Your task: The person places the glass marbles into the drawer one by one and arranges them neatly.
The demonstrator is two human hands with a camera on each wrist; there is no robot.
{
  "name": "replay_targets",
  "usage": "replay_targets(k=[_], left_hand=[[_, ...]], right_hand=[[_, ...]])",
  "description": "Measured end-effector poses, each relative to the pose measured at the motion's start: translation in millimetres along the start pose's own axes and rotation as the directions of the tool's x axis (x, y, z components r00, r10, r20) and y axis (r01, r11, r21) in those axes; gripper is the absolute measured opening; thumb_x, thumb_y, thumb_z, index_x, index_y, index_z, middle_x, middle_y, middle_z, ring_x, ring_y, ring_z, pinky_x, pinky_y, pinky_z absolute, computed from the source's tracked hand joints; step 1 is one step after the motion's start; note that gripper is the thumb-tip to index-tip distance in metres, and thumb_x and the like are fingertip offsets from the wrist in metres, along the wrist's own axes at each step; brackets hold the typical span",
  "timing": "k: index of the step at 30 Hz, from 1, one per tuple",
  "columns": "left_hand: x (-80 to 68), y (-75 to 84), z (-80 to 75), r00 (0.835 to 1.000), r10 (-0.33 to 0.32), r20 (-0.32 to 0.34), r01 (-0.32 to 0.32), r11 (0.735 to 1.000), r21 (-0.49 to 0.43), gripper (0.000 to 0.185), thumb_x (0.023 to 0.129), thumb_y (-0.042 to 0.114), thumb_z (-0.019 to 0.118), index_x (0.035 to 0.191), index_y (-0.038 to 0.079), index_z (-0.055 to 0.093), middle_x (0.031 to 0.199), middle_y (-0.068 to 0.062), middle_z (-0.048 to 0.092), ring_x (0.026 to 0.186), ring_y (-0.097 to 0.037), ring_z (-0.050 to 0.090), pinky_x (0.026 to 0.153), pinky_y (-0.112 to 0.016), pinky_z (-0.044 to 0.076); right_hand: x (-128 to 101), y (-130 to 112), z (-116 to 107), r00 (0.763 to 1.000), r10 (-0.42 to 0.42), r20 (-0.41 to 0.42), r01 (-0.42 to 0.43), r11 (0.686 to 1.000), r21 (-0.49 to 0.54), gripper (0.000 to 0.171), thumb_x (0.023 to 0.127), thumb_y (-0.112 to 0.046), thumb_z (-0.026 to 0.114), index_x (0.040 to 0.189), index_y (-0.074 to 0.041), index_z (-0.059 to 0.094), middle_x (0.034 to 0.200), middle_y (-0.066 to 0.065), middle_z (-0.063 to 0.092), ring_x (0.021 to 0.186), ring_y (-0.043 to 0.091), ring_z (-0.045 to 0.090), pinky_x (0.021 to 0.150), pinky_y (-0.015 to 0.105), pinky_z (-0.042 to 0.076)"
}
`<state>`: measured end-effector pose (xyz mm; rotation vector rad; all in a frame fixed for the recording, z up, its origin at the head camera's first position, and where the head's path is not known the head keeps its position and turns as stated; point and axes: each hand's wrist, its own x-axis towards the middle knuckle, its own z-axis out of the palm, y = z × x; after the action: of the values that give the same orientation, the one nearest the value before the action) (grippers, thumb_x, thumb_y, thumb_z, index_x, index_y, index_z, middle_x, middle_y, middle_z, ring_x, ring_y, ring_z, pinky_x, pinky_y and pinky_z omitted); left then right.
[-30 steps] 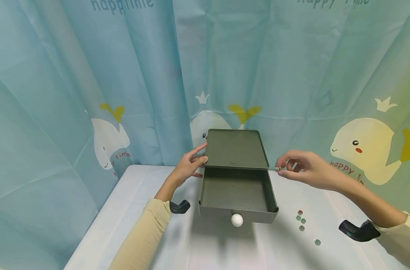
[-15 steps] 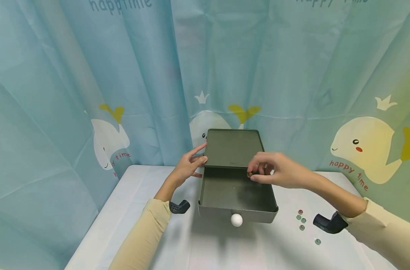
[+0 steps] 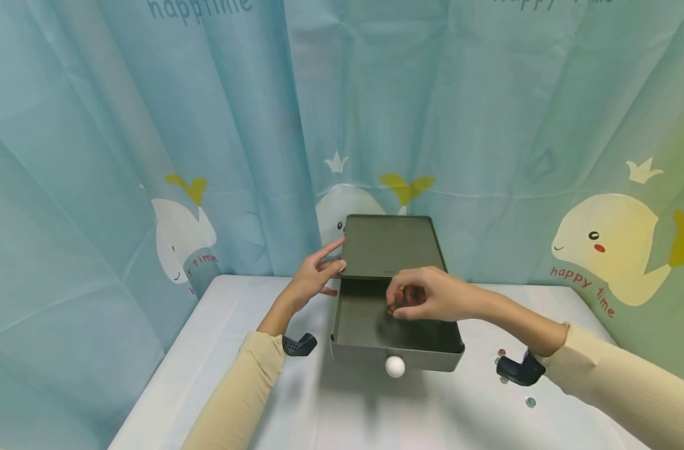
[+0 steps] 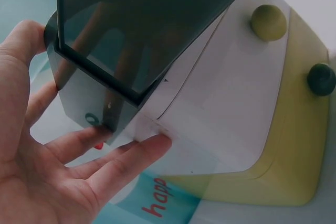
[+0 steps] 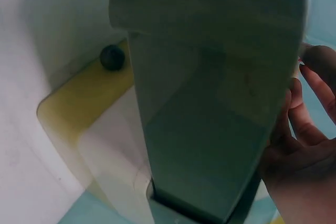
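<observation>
A dark green drawer [image 3: 364, 354] with a white knob [image 3: 395, 367] stands pulled out from a box with a flat green top [image 3: 391, 244]. My left hand [image 3: 312, 276] rests against the box's left side; in the left wrist view its fingers [image 4: 134, 158] are spread along the wall, thumb at the corner. Over the drawer's inside, my right hand [image 3: 432, 295] pinches a small round reddish-brown piece [image 3: 391, 309] between thumb and fingertips. The drawer's side covers much of the right wrist view, where part of the right hand [image 5: 310, 135] shows beyond it.
Several small round red and green pieces [image 3: 531, 402] lie on the white table [image 3: 376, 419], right of the drawer, some partly hidden by the right wrist camera. Beneath the green drawer are a white drawer [image 4: 226, 93] and a yellow one [image 4: 302, 140], both with knobs. A blue curtain [image 3: 252, 125] hangs behind.
My right hand has moved left and slightly down, from beside the box to over the drawer, carrying the small round piece. The left hand has stayed on the box's side.
</observation>
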<state>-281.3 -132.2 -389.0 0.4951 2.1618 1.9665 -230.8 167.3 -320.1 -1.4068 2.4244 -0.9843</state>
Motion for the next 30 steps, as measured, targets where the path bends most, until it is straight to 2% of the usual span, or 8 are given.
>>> replay_targets(k=[7,15,30], left_hand=[[-0.4,0.9,1.3,1.000,0.006,0.003,-0.006,1.000,0.002,0.060,0.104,0.026,0.062,0.160,0.032,0.039,0.151,-0.020,0.050,0.128,-0.038,0.056,0.084,-0.054,0.060],[-0.6,0.7,1.4,1.000,0.003,0.002,-0.003,1.000,0.006,0.059,0.104,0.026,0.062,0.159,0.034,0.040,0.151,-0.019,0.050,0.129,-0.039,0.055,0.085,-0.054,0.059],[-0.8,0.6,0.8,1.000,0.006,0.003,-0.006,1.000,0.006,0.061,0.105,0.026,0.062,0.160,0.031,0.039,0.150,-0.020,0.051,0.129,-0.038,0.055,0.085,-0.054,0.059]], right_hand=[[9,4,12,0.997,-0.004,0.072,0.001,0.999,0.034,0.010,0.094,-0.014,0.076,0.099,-0.021,0.071,0.088,-0.010,0.067,0.074,0.011,0.061,0.063,0.025,0.052],[16,9,21,0.990,0.023,0.140,-0.025,1.000,0.015,0.014,0.092,-0.009,0.076,0.096,-0.021,0.071,0.083,-0.010,0.065,0.072,0.008,0.061,0.064,0.025,0.053],[18,12,27,0.985,0.024,0.171,-0.017,0.999,-0.043,0.014,0.090,-0.010,0.079,0.093,-0.020,0.070,0.081,-0.013,0.060,0.067,0.002,0.056,0.062,0.022,0.051]])
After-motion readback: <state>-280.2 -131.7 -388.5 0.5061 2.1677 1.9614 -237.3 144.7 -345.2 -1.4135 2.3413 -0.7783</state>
